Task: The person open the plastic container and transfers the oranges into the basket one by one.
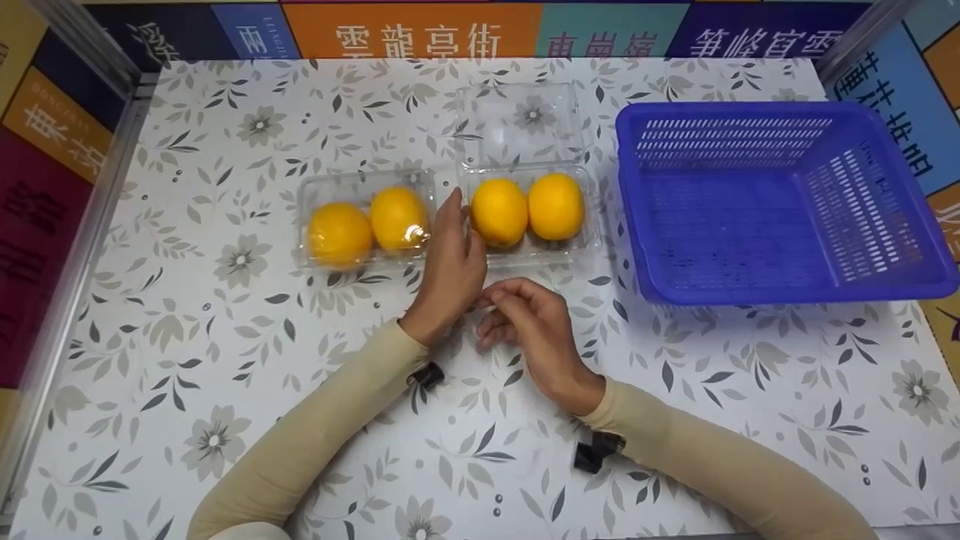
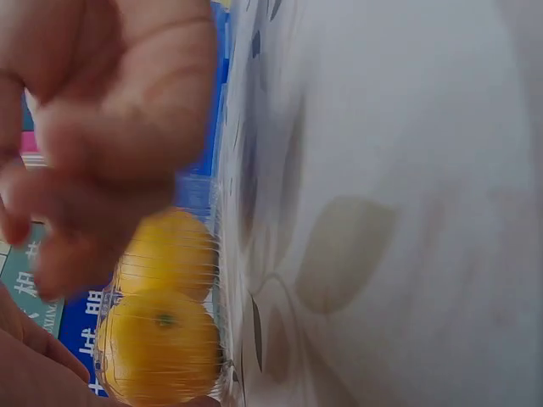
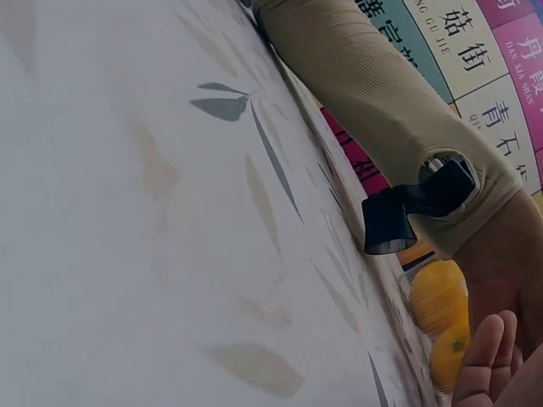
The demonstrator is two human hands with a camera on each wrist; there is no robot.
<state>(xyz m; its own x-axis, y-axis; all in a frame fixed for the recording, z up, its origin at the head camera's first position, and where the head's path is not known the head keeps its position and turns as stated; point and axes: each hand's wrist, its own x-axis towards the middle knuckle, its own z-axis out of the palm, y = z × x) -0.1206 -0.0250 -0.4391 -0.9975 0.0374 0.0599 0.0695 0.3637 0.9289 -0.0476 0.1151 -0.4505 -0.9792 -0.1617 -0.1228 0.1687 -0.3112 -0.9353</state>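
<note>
Two oranges sit in a clear plastic clamshell box whose lid is folded back behind it. To its left stands another clear box with two oranges under glossy plastic. My left hand is between the boxes, fingers extended along the open box's left side; whether it touches is unclear. Nearer the front, my right hand has loosely bent fingers with nothing visible in them, close to the left wrist. In the left wrist view the right hand is blurred, partly covering the oranges.
A blue plastic basket with slotted sides stands to the right of the boxes. A flower-patterned cloth covers the table. Colourful panels with lettering border the back and sides. Small black cameras are strapped to both wrists.
</note>
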